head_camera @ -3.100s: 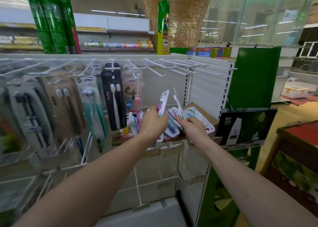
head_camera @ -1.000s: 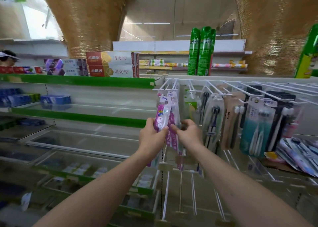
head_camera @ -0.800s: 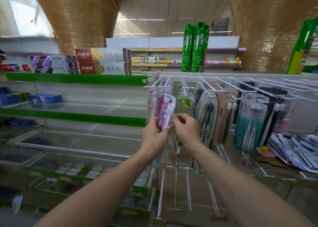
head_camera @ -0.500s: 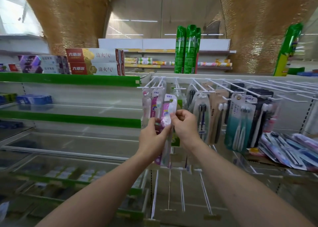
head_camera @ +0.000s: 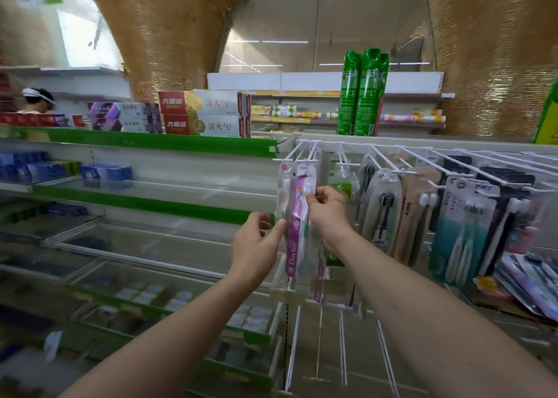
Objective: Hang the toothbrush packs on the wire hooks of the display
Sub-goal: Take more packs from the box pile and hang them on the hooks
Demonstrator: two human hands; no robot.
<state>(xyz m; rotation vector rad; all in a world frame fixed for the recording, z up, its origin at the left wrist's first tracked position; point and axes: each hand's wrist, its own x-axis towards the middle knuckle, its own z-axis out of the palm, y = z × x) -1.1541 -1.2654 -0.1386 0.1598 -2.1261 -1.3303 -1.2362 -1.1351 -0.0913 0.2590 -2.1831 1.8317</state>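
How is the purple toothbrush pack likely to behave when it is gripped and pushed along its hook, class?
The purple toothbrush pack is a thin card with a clear blister, so probably light and slightly bendy. Its glossy plastic may slip between the fingertips of the left hand and right hand. On the wire hook, it would likely swing.

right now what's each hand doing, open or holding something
Left hand: holding the lower edge of the purple-and-clear plastic toothbrush pack between thumb and fingers.
Right hand: pinching the same pack near its top, by the white wire hook.
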